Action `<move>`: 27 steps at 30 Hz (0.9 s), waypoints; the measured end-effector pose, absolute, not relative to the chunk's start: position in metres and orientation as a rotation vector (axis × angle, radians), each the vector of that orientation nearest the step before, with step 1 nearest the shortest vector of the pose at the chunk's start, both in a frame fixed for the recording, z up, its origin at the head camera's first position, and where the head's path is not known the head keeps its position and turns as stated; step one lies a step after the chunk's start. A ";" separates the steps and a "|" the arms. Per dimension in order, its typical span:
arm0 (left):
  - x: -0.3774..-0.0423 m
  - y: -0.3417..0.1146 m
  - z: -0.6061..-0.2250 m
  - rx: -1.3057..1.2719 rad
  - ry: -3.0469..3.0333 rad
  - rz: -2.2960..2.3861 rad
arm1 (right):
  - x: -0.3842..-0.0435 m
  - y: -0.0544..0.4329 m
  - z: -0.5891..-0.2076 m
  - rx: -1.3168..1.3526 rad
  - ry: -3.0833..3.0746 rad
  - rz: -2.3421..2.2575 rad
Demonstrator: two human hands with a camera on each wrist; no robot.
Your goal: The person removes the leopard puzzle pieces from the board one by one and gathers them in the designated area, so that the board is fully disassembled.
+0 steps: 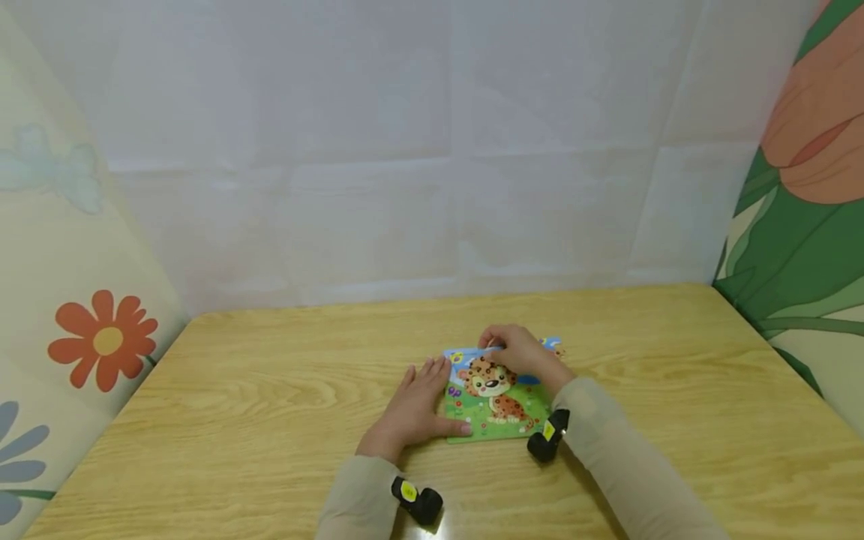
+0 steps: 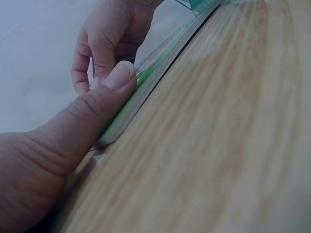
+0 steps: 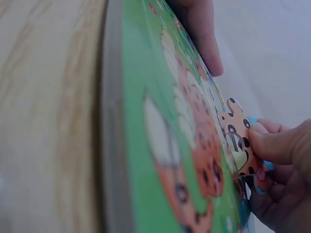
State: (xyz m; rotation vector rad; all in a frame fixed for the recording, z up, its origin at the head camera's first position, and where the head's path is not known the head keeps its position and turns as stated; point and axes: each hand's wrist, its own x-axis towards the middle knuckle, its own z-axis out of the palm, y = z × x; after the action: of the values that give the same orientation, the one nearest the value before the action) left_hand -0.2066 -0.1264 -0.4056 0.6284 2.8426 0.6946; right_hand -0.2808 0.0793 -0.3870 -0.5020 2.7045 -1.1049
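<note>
A leopard jigsaw puzzle board [image 1: 472, 431] lies flat on the wooden table, with green grass and blue sky printed on it. My left hand [image 1: 420, 405] rests along its left edge, fingers spread and thumb on the lower left corner. In the left wrist view the thumb [image 2: 104, 97] lies over the board's edge. My right hand [image 1: 523, 352] reaches over the upper part of the board. Between thumb and fingers it pinches a leopard-face puzzle piece [image 3: 238, 138], seen tilted up at the board's surface in the right wrist view. The fingers partly cover the piece.
A small blue and spotted shape [image 1: 552, 345] shows just beyond my right wrist. The table [image 1: 283, 420] runs back to a white cloth wall [image 1: 378, 150]. Panels painted with flowers stand left and right. A black wrist camera [image 1: 548, 436] overlaps the board's lower right corner.
</note>
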 end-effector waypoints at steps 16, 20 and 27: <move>-0.208 -0.126 -0.411 0.620 2.842 0.686 | -0.283 0.094 -0.394 -0.387 2.603 -1.357; -0.208 -0.126 -0.411 0.621 2.839 0.693 | -0.282 0.103 -0.392 -0.328 2.554 -1.449; -0.210 -0.125 -0.411 0.630 2.837 0.694 | -0.282 0.122 -0.386 -0.417 2.629 -1.389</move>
State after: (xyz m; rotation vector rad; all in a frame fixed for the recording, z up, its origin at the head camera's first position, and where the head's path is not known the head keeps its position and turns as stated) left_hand -0.2096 -0.1249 -0.4111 0.6298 2.8372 0.6937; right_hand -0.2816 0.1221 -0.3856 -0.4174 2.6286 -1.3885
